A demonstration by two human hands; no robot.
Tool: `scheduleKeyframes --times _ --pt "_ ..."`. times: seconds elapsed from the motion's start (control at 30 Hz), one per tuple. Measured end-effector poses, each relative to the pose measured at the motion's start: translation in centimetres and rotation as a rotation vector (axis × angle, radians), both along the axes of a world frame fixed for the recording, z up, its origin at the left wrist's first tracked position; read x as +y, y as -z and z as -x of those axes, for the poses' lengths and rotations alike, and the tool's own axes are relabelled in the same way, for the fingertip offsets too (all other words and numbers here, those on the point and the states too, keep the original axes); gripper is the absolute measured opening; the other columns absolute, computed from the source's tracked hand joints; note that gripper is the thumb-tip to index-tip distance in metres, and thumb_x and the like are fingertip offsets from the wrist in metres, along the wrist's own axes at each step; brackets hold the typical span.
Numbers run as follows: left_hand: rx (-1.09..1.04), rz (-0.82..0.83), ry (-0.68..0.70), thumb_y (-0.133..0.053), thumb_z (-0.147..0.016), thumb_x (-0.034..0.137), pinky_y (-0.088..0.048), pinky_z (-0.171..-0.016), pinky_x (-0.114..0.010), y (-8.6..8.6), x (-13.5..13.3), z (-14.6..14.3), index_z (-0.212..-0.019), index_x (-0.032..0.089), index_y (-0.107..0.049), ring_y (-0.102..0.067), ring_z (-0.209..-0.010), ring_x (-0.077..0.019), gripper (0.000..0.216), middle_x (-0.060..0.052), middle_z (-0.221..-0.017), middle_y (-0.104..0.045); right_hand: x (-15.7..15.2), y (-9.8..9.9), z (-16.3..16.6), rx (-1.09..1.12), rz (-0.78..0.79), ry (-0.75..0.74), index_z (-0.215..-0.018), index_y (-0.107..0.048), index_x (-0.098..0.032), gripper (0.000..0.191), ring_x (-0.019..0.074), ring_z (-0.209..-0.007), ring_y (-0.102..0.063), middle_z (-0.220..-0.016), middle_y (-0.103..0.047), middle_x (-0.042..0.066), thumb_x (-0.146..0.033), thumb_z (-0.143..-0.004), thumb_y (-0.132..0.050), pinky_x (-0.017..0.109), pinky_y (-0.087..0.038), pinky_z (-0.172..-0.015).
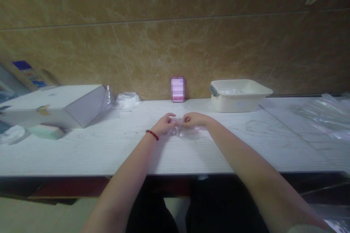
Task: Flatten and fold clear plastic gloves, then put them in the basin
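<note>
Over the middle of the table, a small clear plastic bag [178, 130] stretches between my two hands. My left hand [165, 123] has its thumb and fingers on the bag's left side, with a red beaded bracelet [152, 135] round the wrist. Curled fingers of my right hand [192, 119] pinch the upper right part of the bag. Whether anything lies inside the bag is too blurred to tell.
A cream plastic tub [236, 102] with clear plastic in it stands back right. Against the wall leans a phone [177, 89]. A white box [54, 102] and crumpled clear bags [127, 101] lie left; more clear plastic bags [328, 114] lie far right.
</note>
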State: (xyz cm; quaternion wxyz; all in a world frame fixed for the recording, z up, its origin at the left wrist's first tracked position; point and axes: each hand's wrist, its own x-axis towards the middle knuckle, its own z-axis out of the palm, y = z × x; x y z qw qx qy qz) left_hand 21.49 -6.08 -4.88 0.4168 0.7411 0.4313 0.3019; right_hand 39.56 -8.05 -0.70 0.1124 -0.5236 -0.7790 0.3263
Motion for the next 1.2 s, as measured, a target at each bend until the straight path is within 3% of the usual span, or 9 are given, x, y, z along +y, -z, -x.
scheduleKeyframes --times 0.13,0.23,0.5,0.7,0.9,1.2 --pt "-0.243 0.284 0.145 -0.062 -0.061 0.036 -0.04 -0.053 -0.021 -0.4 -0.2 -0.1 -0.091 0.011 -0.051 -0.052 -0.06 -0.0101 0.04 -0.004 -0.075 -0.056 -0.7 0.3 -0.6 0.299 0.118 0.102 -0.068 -0.048 -0.014 0.016 0.0056 -0.047 -0.042 -0.054 -0.049 -0.004 -0.028 -0.063 -0.055 0.016 -0.031 -0.044" --pt "-0.412 0.425 0.183 -0.063 -0.061 0.033 -0.041 -0.061 -0.023 -0.4 -0.3 -0.1 -0.087 0.01 -0.053 -0.053 -0.065 -0.0103 0.035 -0.005 -0.077 -0.057 -1.1 0.3 -0.9 0.4 0.189 0.141 -0.07 -0.048 -0.015 0.02 0.0052 -0.045 -0.04 -0.055 -0.05 -0.004 -0.03 -0.063 -0.057 0.017 -0.03 -0.042" --pt "-0.479 0.43 0.129 -0.061 -0.065 0.029 -0.04 -0.054 -0.019 -0.3 -0.2 0.1 -0.078 0.011 -0.055 -0.051 -0.056 -0.0074 0.023 0.0 -0.064 -0.056 -1.7 0.3 -0.8 0.369 0.311 0.028 -0.073 -0.056 -0.013 0.024 0.0061 -0.05 -0.044 -0.058 -0.053 -0.002 -0.035 -0.063 -0.058 0.017 -0.035 -0.047" --pt "-0.619 0.511 0.023 -0.058 -0.068 0.024 -0.044 -0.059 -0.023 -0.4 0.0 0.0 -0.075 0.01 -0.054 -0.054 -0.06 -0.0101 0.015 -0.004 -0.068 -0.059 -1.7 0.4 -0.6 0.372 0.252 0.094 -0.067 -0.055 -0.013 0.022 0.0038 -0.044 -0.039 -0.053 -0.049 -0.004 -0.035 -0.064 -0.058 0.015 -0.03 -0.04" --pt "-0.588 0.533 0.032 -0.053 -0.072 0.022 -0.045 -0.06 -0.024 -0.1 0.0 -0.2 -0.078 0.01 -0.054 -0.057 -0.061 -0.0117 0.013 -0.005 -0.068 -0.06 -1.8 0.4 -0.5 0.373 0.381 0.159 -0.066 -0.053 -0.014 0.022 0.0023 -0.036 -0.032 -0.044 -0.04 -0.006 -0.035 -0.064 -0.059 0.015 -0.024 -0.034" --pt "-0.532 0.604 0.054 -0.056 -0.071 0.023 -0.046 -0.058 -0.022 -0.1 -0.1 0.1 -0.08 0.011 -0.053 -0.057 -0.061 -0.0101 0.015 -0.006 -0.074 -0.06 -1.1 1.3 -0.4 0.598 0.411 0.294 -0.064 -0.052 -0.015 0.017 0.0053 -0.047 -0.041 -0.047 -0.041 -0.006 -0.03 -0.065 -0.06 0.019 -0.045 -0.052"
